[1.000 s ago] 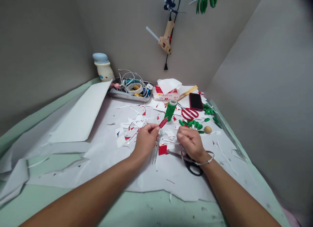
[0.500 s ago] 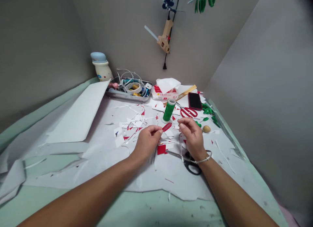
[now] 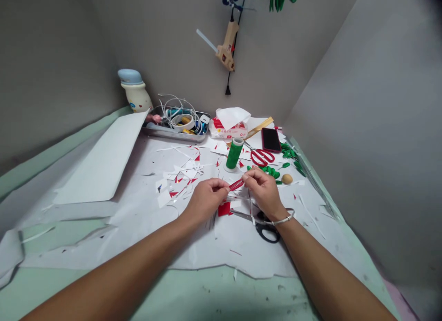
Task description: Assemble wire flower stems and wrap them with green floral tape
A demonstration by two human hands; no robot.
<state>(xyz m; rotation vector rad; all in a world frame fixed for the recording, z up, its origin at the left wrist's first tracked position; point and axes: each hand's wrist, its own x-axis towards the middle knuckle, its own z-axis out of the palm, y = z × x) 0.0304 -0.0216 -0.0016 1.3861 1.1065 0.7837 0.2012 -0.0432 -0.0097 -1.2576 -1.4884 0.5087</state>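
Observation:
Between my two hands is a small red petal-shaped piece (image 3: 236,185) with a paler line along its middle. My left hand (image 3: 207,199) pinches its left end between thumb and fingers. At its right end, the thumb and forefinger of my right hand (image 3: 265,194) are closed on the tip. Just beyond stands a green thread spool (image 3: 235,154). Black-handled scissors (image 3: 268,233) lie under and beside my right wrist, their blades pointing left toward a red square (image 3: 224,209). Small green leaf-shaped pieces (image 3: 271,172) and a brown ball (image 3: 287,178) lie past my right hand.
Red-handled scissors (image 3: 262,158), a phone (image 3: 271,140) and a tissue packet (image 3: 228,130) lie farther back. A metal tray (image 3: 179,136) holds tape and cords. White board (image 3: 103,160) leans at left by a jar (image 3: 136,95). A glue gun (image 3: 226,49) hangs on the wall. Paper scraps (image 3: 184,171) litter the table.
My right hand has moved left and closed on the right end of the red piece, from which it was apart before. The whole view has shifted slightly.

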